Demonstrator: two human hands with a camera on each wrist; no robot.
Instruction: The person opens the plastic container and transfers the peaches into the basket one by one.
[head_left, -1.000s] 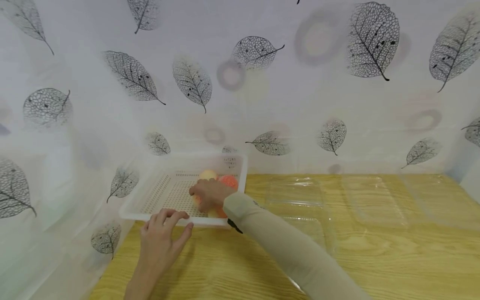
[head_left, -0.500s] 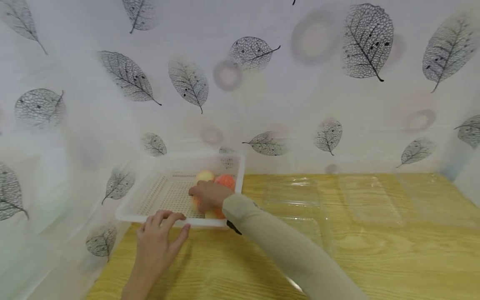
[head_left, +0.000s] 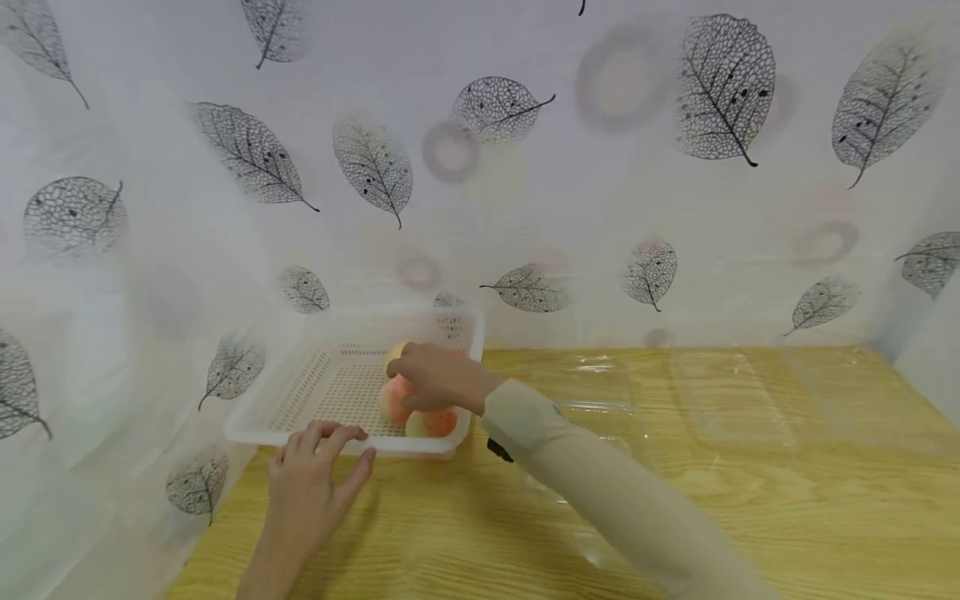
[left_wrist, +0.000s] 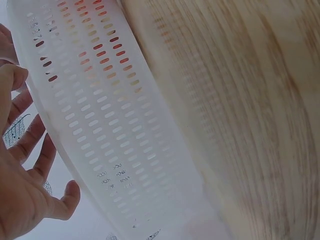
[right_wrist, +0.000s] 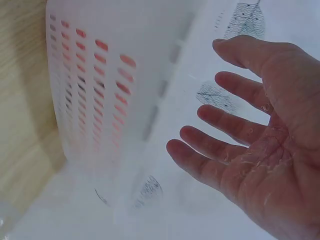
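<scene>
A white slotted plastic basket holds several round yellow-and-red fruits that look like peaches. One peach lies in front of my right hand's fingers, another sits at the near right corner, and a yellow one is partly hidden behind the hand. My right hand is over the fruit; in the right wrist view its spread fingers and bare palm show nothing held. My left hand rests at the near rim with fingers loosely bent over it, beside the basket's wall in the left wrist view.
Clear plastic containers stand right of the basket, with more see-through ones farther right. The right sleeve crosses over the wood-grain table. A leaf-printed curtain hangs behind and on the left.
My right hand has risen and shifted a little to the right off the front fruit, leaving more of the fruit in sight. The left hand stays at the near rim.
</scene>
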